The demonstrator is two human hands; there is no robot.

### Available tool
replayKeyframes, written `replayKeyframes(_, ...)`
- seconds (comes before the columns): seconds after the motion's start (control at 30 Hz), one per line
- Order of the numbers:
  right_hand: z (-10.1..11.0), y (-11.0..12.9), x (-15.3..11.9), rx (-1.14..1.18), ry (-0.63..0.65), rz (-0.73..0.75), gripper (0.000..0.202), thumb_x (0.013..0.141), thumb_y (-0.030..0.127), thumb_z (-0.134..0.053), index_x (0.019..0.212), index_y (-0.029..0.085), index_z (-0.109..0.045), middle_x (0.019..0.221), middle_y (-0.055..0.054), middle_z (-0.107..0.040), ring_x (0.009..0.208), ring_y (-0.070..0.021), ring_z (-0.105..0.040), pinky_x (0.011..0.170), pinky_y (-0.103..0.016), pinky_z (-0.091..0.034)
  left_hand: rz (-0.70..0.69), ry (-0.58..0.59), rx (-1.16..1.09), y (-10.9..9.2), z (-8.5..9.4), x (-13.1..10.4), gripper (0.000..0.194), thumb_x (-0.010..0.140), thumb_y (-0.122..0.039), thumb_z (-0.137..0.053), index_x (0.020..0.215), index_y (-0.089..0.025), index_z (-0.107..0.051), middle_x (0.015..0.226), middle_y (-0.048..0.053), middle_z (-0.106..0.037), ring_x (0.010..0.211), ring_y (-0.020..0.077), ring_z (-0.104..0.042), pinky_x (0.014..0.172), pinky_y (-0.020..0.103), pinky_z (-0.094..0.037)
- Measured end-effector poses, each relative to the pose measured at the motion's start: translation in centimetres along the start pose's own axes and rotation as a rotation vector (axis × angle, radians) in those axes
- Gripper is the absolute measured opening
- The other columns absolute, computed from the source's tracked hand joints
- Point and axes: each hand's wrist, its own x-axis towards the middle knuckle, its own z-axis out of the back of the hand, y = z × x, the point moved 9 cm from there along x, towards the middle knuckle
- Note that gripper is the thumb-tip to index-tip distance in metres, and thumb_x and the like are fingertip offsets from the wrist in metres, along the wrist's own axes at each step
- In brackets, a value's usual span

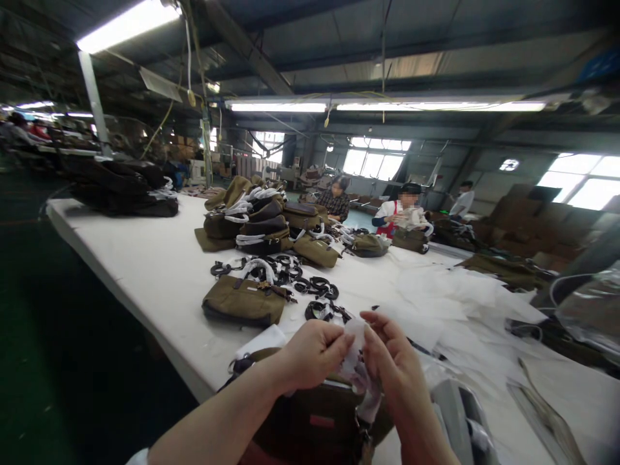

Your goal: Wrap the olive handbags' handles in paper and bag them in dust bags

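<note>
A small translucent white sheet (356, 329), like tissue wrapping, is pinched between the thumb and fingers of my left hand (312, 354). At its other edge, the thumb and forefinger of my right hand (394, 361) grip it, the remaining fingers loosely raised. Right below both hands stands an olive handbag (290, 420) with a small pinkish label on its front. One white-wrapped handle (371, 403) of this bag rises beside my right hand and joins a metal ring. My forearms hide part of the bag.
Beyond my hands, another olive handbag (242, 300) lies near coiled black straps (317, 289). Farther back are a pile of bags (261, 223) and a dark stack (123, 187). White sheets (445, 290) spread to the right, near a grey device (453, 413). Co-workers (400, 210) are across the table.
</note>
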Motion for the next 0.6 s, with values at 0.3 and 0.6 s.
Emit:
replayKeyframes(0.3,-2.3,6.6,-3.3,-0.782,-0.028,0.75,0.021,0.095,0.021,-0.048,0.103,0.018,-0.068,0.08,-0.004,-0.07,0.067,-0.0141,-0.063,0.062,-0.024,-0.044,0.045,-0.06,0.105,0.2,-0.3,-0.1,0.046,0.092,-0.043,-0.042,0.055,-0.016,-0.042,0.052,-0.004,-0.037,0.052,0.0087,-0.034,0.05,0.022,-0.024)
replayKeyframes(0.6,0.2,5.4,-2.4,-0.493,-0.057,0.412,0.023,0.095,0.03,-0.047,0.094,0.018,-0.066,0.069,-0.001,-0.064,0.059,-0.0122,-0.058,0.055,-0.022,-0.043,0.015,-0.175,0.301,-0.5,0.0,-1.2,0.047,0.094,-0.037,-0.039,0.052,-0.017,-0.044,0.049,-0.001,-0.044,0.05,0.0103,-0.039,0.051,0.027,-0.02)
